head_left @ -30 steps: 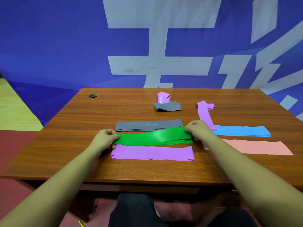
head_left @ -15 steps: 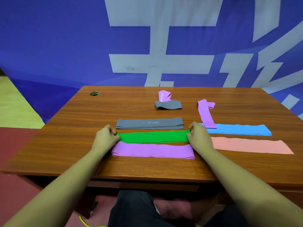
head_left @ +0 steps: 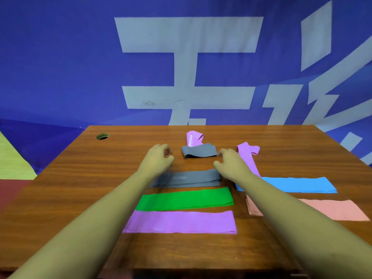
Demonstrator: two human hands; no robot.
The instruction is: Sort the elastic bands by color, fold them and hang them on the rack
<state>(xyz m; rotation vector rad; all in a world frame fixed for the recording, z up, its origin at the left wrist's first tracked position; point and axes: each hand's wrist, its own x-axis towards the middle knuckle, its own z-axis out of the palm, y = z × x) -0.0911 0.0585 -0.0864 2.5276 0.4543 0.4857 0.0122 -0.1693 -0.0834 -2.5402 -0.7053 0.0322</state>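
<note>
Grey short folded elastic band [head_left: 199,151] lies on the wooden counter [head_left: 80,178] between our left hand [head_left: 159,160] and right hand [head_left: 231,165]; both grips loose, holding nothing.

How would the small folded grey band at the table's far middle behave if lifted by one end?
The small folded grey band looks thin and lies in flat layers, so it would probably droop and unfold. A push would likely slide or bunch it. The crumpled purple band seems to touch it and might drag along.

Folded grey band [head_left: 199,151] sits between left hand [head_left: 159,160] and right hand [head_left: 229,164]; open desk [head_left: 90,174] lies leftward.
</note>
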